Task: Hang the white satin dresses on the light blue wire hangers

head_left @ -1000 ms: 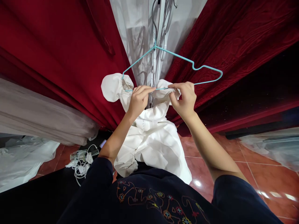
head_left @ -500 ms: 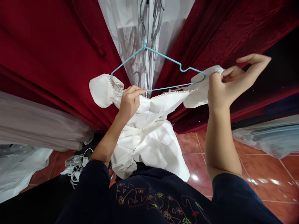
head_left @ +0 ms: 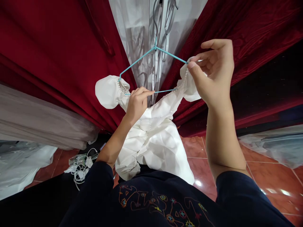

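The white dress [head_left: 158, 142] hangs from centre towards six o'clock, beneath the blue hanger [head_left: 155, 47] at twelve. The left hand [head_left: 138, 102] — just off centre, towards ten — is clamped on the hanger's lower bar; the right hand [head_left: 217, 75], at two, pinches the dress's shoulder — perhaps the hanger too, hard to tell.

1. We see deep red drapery [head_left: 59, 47] filling the left side, with greyish fabric [head_left: 42, 116] below it.
2. On the right we find patterned red cloth [head_left: 251, 28], then dark cloth [head_left: 265, 88] and a pale sheer fabric [head_left: 279, 145] lower down.
3. Between the reds we make out a whitish backdrop [head_left: 131, 19]; we cannot tell whether it is wall or cloth.
4. Beneath, we have glossy reddish floor tiles [head_left: 267, 176] with light joints, catching bright reflections [head_left: 198, 183].
5. At lower left we notice a black surface [head_left: 35, 201] and tangled white cables [head_left: 79, 171].
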Action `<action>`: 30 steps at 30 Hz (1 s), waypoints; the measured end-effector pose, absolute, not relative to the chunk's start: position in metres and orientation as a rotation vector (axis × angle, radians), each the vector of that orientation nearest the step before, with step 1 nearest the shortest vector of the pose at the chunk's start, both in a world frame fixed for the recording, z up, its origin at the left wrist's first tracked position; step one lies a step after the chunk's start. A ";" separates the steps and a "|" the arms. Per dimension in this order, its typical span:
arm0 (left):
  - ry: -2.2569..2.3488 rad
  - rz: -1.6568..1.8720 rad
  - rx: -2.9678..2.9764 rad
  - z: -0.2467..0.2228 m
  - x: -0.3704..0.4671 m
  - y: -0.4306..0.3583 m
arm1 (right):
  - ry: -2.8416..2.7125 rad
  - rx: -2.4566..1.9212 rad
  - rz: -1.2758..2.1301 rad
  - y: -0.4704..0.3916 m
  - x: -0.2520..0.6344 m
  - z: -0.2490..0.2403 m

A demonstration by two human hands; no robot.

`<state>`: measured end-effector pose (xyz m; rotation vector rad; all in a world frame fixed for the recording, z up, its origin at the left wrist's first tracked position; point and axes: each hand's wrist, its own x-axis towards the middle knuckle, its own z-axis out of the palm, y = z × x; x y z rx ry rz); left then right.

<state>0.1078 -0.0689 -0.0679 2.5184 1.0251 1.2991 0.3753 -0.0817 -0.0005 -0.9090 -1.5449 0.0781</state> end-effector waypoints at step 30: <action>1.330 1.829 1.971 -0.057 0.025 -0.024 | -1.868 -1.183 -0.229 -0.091 0.330 -0.087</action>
